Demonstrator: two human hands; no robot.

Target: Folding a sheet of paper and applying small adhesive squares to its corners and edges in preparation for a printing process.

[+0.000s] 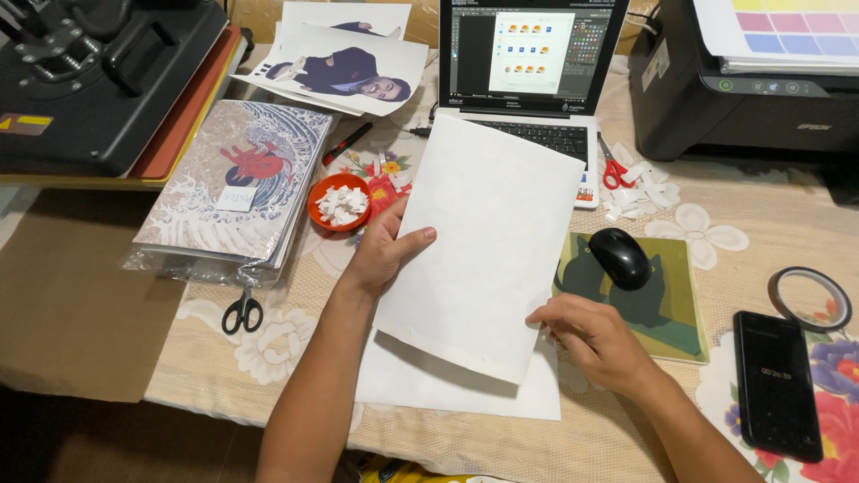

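While I look down from the head camera, my left hand (383,253) grips a white sheet of paper (479,241) by its left edge, thumb on top and fingers hidden underneath. The sheet sits at the centre of my view, lifted and tilted, its top corner toward twelve o'clock over the laptop (528,67) keyboard. My right hand (595,340) pinches the sheet's lower right edge at about five o'clock, fingers curled closed on the paper. A second white sheet (447,385) lies flat on the bench (277,349) directly beneath, at six o'clock.

At three o'clock from the held sheet I see a black mouse (619,258) on a green mouse pad (667,309). Farther out at four o'clock lies a black phone (777,385), with a tape roll (810,298) just above it. At ten o'clock an orange bowl (340,202) holds white paper scraps, next to a stack of printed sheets in plastic wrap (234,183). Black scissors (242,311) lie at nine o'clock, red-handled scissors (614,168) at one o'clock beside the laptop.
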